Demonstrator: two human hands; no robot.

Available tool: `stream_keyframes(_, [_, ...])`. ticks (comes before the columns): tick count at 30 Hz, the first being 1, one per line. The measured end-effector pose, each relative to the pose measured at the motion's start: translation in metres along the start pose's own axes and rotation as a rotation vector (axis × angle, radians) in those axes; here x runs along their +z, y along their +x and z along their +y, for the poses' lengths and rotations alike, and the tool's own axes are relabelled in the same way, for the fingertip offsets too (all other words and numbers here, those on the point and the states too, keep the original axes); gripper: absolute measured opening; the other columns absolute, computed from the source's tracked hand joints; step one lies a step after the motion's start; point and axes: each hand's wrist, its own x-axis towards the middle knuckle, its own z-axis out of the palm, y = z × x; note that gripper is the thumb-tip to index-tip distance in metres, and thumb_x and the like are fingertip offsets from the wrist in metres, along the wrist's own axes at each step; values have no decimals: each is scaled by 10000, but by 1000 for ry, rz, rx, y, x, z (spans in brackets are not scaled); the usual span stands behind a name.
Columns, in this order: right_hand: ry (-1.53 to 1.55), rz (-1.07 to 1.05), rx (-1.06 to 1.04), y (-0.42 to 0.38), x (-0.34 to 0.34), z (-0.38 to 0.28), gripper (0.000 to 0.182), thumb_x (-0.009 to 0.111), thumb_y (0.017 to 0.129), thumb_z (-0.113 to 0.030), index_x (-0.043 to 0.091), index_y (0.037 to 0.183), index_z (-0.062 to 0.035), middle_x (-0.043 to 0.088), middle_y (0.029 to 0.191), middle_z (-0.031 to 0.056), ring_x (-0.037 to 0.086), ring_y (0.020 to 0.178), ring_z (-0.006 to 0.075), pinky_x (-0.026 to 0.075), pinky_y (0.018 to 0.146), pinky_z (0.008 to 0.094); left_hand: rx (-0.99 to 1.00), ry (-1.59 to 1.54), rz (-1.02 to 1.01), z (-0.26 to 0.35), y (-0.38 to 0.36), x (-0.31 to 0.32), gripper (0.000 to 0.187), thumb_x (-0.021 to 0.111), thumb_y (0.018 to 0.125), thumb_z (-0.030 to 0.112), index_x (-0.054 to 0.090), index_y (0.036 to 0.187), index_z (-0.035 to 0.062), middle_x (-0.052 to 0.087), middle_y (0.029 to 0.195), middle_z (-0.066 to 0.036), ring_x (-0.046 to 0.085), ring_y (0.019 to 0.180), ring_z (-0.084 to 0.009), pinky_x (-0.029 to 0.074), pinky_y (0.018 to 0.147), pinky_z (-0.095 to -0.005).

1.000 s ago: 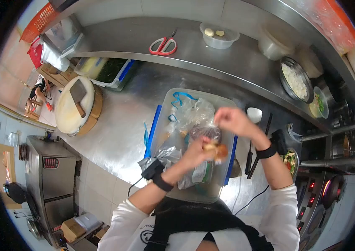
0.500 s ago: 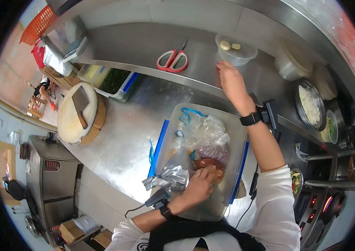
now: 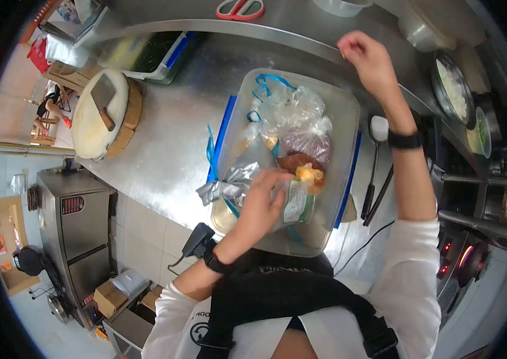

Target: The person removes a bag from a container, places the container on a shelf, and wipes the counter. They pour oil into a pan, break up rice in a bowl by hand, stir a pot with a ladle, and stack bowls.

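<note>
A clear plastic bin [image 3: 340,119] with blue side clips holds several tied bags. My left hand [image 3: 260,200] is inside its near part, fingers closed at the edge of a clear packet with a green-and-white label [image 3: 296,202]; the silver foil bag [image 3: 244,173] lies just left of it. Beside the fingertips is a bag with orange-brown contents [image 3: 309,175], below a bag of purplish contents [image 3: 306,145]. My right hand [image 3: 368,57] is raised by the shelf edge at the upper right, its fingers curled together; whether something small is between them cannot be made out.
On the left a round chopping board [image 3: 89,134] carries a cleaver [image 3: 104,99]. Red-handled scissors [image 3: 239,9] and a clear tub [image 3: 343,5] sit on the shelf [image 3: 292,30]. A ladle [image 3: 374,161] lies right of the bin. A seated person's legs [image 3: 56,113] show far left.
The view has tilted down toward the bin. My right hand has left the tub on the shelf and come back. My left hand has shifted from the orange-brown bag to the labelled packet.
</note>
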Motion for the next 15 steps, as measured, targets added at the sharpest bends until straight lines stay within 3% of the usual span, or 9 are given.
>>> stream_keyframes(3, [638, -157, 327, -88, -11, -5, 177, 558, 801, -10, 551, 976, -36, 587, 903, 18, 565, 836, 120, 460, 722, 240, 101, 192, 77, -8, 8, 36, 366, 578, 733, -3, 502, 1090, 36, 479, 1128, -177, 455, 1075, -336, 375, 907, -384])
stream_keyframes(5, [1109, -16, 583, -146, -3, -8, 186, 565, 805, 5, 531, 983, -39, 568, 903, 39, 550, 828, 123, 464, 747, 234, 142, 245, 93, -12, 22, 60, 426, 629, 707, 34, 487, 1109, 33, 461, 1144, -179, 451, 1066, -353, 383, 903, -398])
stream_keyframes(7, [1419, -31, 553, -191, 8, 0, 149, 568, 816, 1, 524, 954, -34, 554, 906, 57, 546, 818, 132, 467, 770, 228, 7, 509, -18, -20, 32, 80, 512, 690, 657, 84, 476, 1120, 33, 460, 1145, -169, 455, 1040, -361, 390, 899, -404])
stream_keyframes(8, [1483, 12, 587, -206, 8, -8, 133, 558, 822, 4, 520, 943, -34, 549, 908, 63, 547, 826, 139, 467, 768, 224, -37, 579, -13, -18, 36, 87, 529, 730, 610, 141, 511, 1082, 42, 483, 1128, -145, 464, 1016, -350, 405, 880, -396])
stream_keyframes(11, [1628, 103, 616, -232, 3, -31, 105, 536, 834, 12, 511, 921, -41, 536, 919, 66, 539, 846, 139, 462, 758, 212, -24, 764, -37, -30, 45, 98, 472, 731, 602, 150, 556, 1030, 58, 512, 1109, -109, 484, 989, -312, 439, 832, -393])
stream_keyframes(15, [1667, 130, 488, -238, -30, -72, 106, 535, 837, -1, 511, 925, -54, 524, 913, 53, 528, 836, 116, 451, 757, 203, -32, 876, -48, -23, 51, 101, 326, 688, 639, 235, 647, 943, 123, 589, 990, -60, 518, 955, -281, 473, 774, -384])
